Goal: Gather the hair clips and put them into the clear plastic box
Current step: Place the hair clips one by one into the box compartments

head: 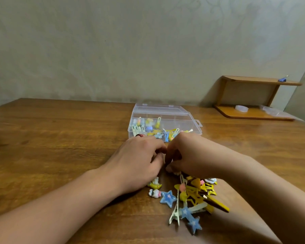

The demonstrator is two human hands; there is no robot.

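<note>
- Gathering is the step in hand, as I judge it: your left hand (139,162) and right hand (185,155) meet on the bench (51,138), between the clear plastic box (165,120) and the loose pile of hair clips (192,194).
- Both hands have their fingers curled inward toward one another. Something small seems pinched where the fingertips meet, but the knuckles hide it, so I cannot tell what either hand has hold of.
- The box stands open just beyond your hands, its lid tipped back, with a fair number of clips already inside. The task looks partly done.
- The remaining pile lies just below your right wrist: yellow stars, a brown-and-yellow clip, pale green clips. A blue star clip (168,198) and a small white figure clip (154,193) lie a little apart on its left.
- The next move, in my view, calls for a short carry forward over the near wall of the box, then a return for the pile. The tangled clips may drag neighbours along when you lift.
- The bench is brown wood grain. A pale wall stands behind it, and a small wooden shelf (253,99) sits at the far right.
</note>
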